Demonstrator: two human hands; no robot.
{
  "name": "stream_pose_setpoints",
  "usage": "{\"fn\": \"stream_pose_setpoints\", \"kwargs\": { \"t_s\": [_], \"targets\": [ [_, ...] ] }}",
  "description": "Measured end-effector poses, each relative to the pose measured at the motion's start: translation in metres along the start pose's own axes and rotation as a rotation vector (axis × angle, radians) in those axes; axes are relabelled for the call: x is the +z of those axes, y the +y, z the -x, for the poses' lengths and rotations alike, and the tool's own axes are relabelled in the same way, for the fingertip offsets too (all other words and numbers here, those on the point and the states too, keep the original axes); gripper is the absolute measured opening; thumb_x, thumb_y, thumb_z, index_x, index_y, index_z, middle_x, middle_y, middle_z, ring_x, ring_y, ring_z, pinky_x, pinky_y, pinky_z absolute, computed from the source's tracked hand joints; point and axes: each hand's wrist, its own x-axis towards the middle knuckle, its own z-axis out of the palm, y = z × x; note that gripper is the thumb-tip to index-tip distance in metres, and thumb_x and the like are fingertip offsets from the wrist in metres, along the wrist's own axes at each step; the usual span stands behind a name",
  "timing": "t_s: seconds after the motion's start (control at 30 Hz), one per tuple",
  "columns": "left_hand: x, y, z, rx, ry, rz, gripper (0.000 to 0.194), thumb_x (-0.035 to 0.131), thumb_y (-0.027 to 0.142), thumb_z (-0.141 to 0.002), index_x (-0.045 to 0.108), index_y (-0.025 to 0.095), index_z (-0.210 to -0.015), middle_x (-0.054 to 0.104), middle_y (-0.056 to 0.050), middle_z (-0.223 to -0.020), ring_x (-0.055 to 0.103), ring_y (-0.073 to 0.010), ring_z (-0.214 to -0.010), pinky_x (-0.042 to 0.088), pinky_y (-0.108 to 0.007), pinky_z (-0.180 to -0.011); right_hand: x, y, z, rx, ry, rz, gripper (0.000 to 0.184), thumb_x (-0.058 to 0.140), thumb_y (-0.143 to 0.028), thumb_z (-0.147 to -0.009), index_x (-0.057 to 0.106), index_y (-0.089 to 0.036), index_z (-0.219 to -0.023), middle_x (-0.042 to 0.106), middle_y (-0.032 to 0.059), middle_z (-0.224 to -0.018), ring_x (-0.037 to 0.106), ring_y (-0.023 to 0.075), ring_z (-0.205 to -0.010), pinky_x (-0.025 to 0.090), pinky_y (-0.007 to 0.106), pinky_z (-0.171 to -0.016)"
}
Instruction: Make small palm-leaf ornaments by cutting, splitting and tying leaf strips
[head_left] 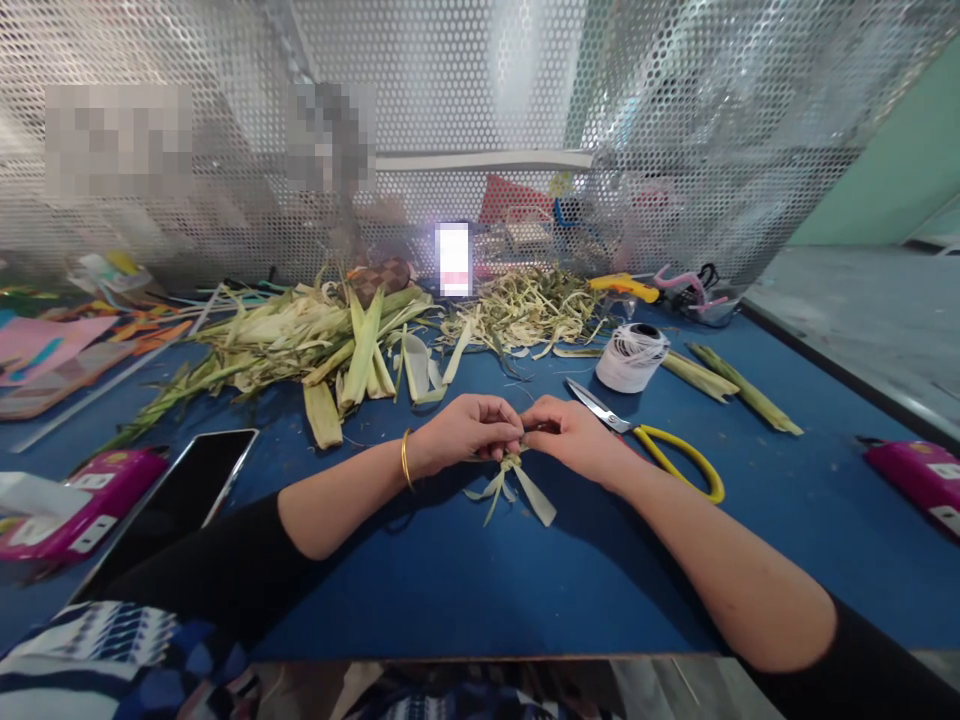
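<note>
"Where is the small husk bundle?"

"At the person's fingertips, over the blue table, its loose strips fanned toward the near edge."

"And the hands?"

"The left hand pinches its top. The right hand meets it fingertip to fingertip; whether it grips anything, one cannot tell. Scissors lie just beside it."

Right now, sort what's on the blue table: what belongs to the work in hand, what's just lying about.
Likely part of the work:
leafy piece, at the left hand and right hand
husk-like leaf heap
white thread ball
yellow-handled scissors

Seemingly just lying about:
dark-screened phone
left magenta pack
right magenta pack
</note>
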Motion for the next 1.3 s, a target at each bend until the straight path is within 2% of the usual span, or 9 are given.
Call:
{"fn": "stream_pose_setpoints", "kwargs": {
  "t_s": [0.13,0.27,0.47,0.73,0.83,0.9,0.97,1.1,1.3],
  "targets": [
    [0.001,0.001,0.001,-0.022,0.044,0.006,0.014,0.064,0.025,-0.075,0.057,0.013,-0.077,0.065,-0.001,-0.065,0.051,-0.0047,-0.048,0.036,-0.017,-0.046,0.001,0.004,-0.001,0.033,0.044,0.015,0.011,0.062,-0.024,-0.073,0.069,-0.018,-0.068,0.054,0.0006,-0.074,0.050,0.0125,-0.064,0.038,0.027,-0.061],
    [0.002,0.005,0.002,-0.058,0.101,0.005,0.013,0.063,0.024,-0.077,0.056,0.013,-0.076,0.065,-0.001,-0.065,0.051,-0.0041,-0.047,0.036,-0.016,-0.045,0.000,0.005,-0.001,0.022,0.080,0.033,0.012,0.059,-0.025,-0.076,0.066,-0.018,-0.069,0.055,0.0017,-0.077,0.051,0.0139,-0.067,0.040,0.028,-0.064],
    [0.002,0.007,0.000,-0.098,0.167,0.032,0.008,0.065,0.019,-0.074,0.059,0.013,-0.075,0.065,0.000,-0.064,0.053,-0.0051,-0.049,0.035,-0.016,-0.044,-0.002,0.000,0.003,-0.080,0.131,0.149,0.014,0.056,-0.024,-0.078,0.060,-0.019,-0.066,0.052,0.0011,-0.075,0.048,0.0126,-0.063,0.038,0.027,-0.059],
    [-0.003,0.006,-0.002,-0.126,0.217,0.063,0.013,0.073,0.019,-0.060,0.066,0.013,-0.070,0.057,0.003,-0.054,0.047,-0.0054,-0.047,0.031,-0.018,-0.042,-0.002,-0.005,0.006,-0.138,0.045,0.143,0.015,0.056,-0.021,-0.078,0.056,-0.019,-0.063,0.052,0.0009,-0.076,0.051,0.0123,-0.066,0.040,0.026,-0.060],
    [-0.003,0.005,-0.002,-0.120,0.224,0.050,0.015,0.074,0.019,-0.060,0.066,0.014,-0.071,0.059,0.002,-0.057,0.047,-0.0055,-0.048,0.031,-0.018,-0.043,0.000,-0.001,0.002,-0.032,0.101,-0.032,0.006,0.054,-0.023,-0.080,0.059,-0.020,-0.082,0.060,0.0021,-0.084,0.056,0.0119,-0.062,0.044,0.027,-0.060],
    [-0.002,0.006,-0.002,-0.108,0.221,0.028,0.015,0.074,0.020,-0.060,0.066,0.014,-0.071,0.060,0.002,-0.059,0.047,-0.0056,-0.049,0.032,-0.018,-0.044,0.002,0.001,0.000,0.045,0.119,-0.195,0.020,0.047,-0.020,-0.082,0.054,-0.021,-0.102,0.064,0.0034,-0.095,0.058,0.0106,-0.056,0.047,0.028,-0.061],
    [-0.001,0.006,-0.001,-0.091,0.212,-0.004,0.015,0.074,0.021,-0.060,0.066,0.014,-0.071,0.059,0.002,-0.059,0.048,-0.0058,-0.050,0.032,-0.018,-0.044,0.004,0.003,-0.002,0.061,0.066,-0.265,0.028,0.043,-0.017,-0.083,0.049,-0.022,-0.110,0.065,0.0040,-0.099,0.060,0.0102,-0.054,0.049,0.030,-0.064],
    [0.001,0.007,0.001,-0.046,0.204,-0.045,0.010,0.070,0.018,-0.063,0.067,0.014,-0.071,0.058,0.003,-0.055,0.046,-0.0059,-0.049,0.033,-0.017,-0.044,0.008,0.005,-0.003,-0.008,-0.031,-0.133,0.027,0.041,-0.013,-0.083,0.052,-0.020,-0.106,0.067,0.0030,-0.090,0.061,0.0122,-0.059,0.048,0.030,-0.068],
    [-0.001,0.002,-0.003,0.047,0.201,-0.125,0.006,0.068,0.016,-0.063,0.066,0.013,-0.069,0.065,-0.001,-0.065,0.056,-0.0087,-0.058,0.043,-0.020,-0.056,0.007,0.006,-0.001,-0.063,0.019,0.036,0.028,0.043,-0.010,-0.082,0.053,-0.020,-0.107,0.066,0.0004,-0.077,0.064,0.0151,-0.069,0.047,0.030,-0.073]
  ]
}}
